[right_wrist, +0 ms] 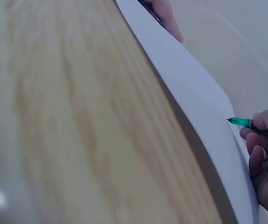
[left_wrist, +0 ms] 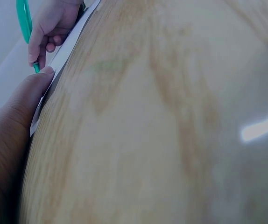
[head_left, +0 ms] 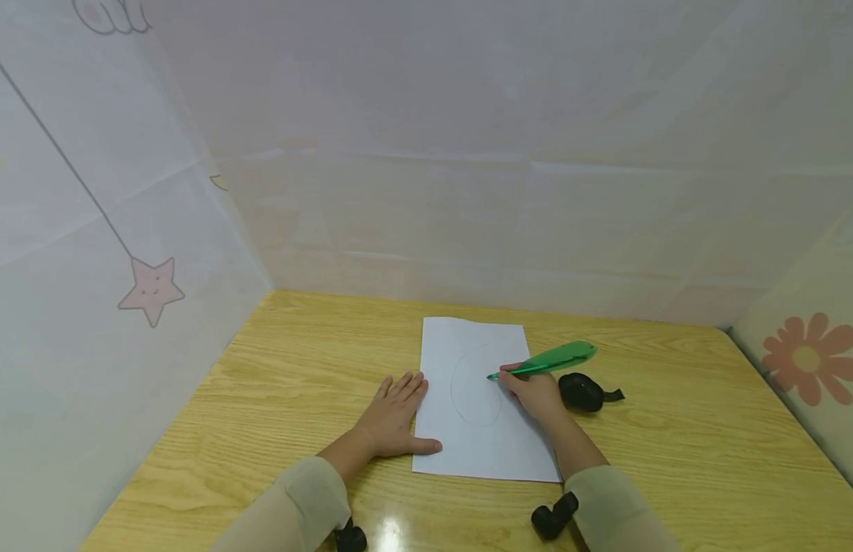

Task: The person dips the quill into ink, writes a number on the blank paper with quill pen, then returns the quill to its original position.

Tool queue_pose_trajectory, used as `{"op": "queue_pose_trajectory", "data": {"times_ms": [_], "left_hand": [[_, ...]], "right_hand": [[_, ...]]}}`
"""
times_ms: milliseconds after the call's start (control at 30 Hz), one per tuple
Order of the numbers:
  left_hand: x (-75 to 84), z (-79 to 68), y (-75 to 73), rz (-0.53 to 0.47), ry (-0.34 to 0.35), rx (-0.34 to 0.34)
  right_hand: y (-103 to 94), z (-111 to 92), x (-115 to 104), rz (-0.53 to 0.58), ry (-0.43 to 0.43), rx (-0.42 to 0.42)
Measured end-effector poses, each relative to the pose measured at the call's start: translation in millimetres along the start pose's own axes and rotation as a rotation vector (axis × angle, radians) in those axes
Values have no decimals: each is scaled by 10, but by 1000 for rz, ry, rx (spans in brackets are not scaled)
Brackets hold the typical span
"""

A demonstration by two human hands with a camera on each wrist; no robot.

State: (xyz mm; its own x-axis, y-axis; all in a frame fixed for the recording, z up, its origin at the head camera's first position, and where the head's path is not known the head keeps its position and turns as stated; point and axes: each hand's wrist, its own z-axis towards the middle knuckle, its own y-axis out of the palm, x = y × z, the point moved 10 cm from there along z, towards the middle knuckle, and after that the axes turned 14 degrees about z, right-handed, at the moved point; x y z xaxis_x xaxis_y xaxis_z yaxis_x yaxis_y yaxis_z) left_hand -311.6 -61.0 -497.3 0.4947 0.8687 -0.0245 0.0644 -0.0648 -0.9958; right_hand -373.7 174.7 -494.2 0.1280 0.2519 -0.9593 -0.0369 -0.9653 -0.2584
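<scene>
A white sheet of paper (head_left: 440,445) lies on the wooden table, with a thin oval outline drawn on its middle. My right hand (head_left: 536,391) pinches a green feather-shaped pen (head_left: 553,358), its tip at the right side of the oval. In the right wrist view the pen's dark tip (right_wrist: 228,120) meets the paper, with the fingers curled behind it. My left hand (head_left: 395,422) lies flat with fingers spread, its fingertips and thumb on the paper's left edge. The left wrist view shows the left thumb (left_wrist: 31,91) at that edge.
A black rounded object with a short tab (head_left: 582,392) sits on the table just right of my right hand. The wooden table (head_left: 260,406) runs back to a pale sheet-like wall (head_left: 467,215). Black devices (head_left: 554,517) are strapped at both cuffs.
</scene>
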Motion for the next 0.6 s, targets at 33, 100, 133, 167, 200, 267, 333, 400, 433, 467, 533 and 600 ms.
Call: {"op": "queue_pose_trajectory", "data": {"times_ms": [33, 100, 133, 167, 200, 267, 333, 400, 433, 467, 533, 600], "left_hand": [[0, 0, -1, -1, -1, 1], [1, -2, -8, -5, -2, 1], [2, -3, -11, -7, -3, 1], [3, -5, -15, -9, -4, 1], [3, -6, -18, -9, -5, 0], [4, -8, -19, -10, -6, -2], [2, -7, -18, -9, -7, -3], [1, -6, -14, -7, -8, -3], [0, -6, -14, -6, -8, -3], [0, -6, -14, -6, -8, -3], [0, -6, -16, -7, -8, -2], [1, -6, -18, -9, -7, -1]], "right_hand": [[0, 6, 4, 0, 3, 3], [2, 19, 7, 0, 3, 5], [3, 25, 12, 0, 6, 8], [5, 29, 17, 0, 8, 8], [8, 33, 21, -1, 10, 5], [11, 41, 32, -5, 14, 5], [18, 43, 30, -9, 12, 1], [23, 47, 27, -12, 8, -3], [24, 50, 25, -11, 6, -3], [26, 52, 21, -12, 1, -4], [31, 53, 19, -11, -1, -8], [31, 54, 20, -9, -1, -7]]}}
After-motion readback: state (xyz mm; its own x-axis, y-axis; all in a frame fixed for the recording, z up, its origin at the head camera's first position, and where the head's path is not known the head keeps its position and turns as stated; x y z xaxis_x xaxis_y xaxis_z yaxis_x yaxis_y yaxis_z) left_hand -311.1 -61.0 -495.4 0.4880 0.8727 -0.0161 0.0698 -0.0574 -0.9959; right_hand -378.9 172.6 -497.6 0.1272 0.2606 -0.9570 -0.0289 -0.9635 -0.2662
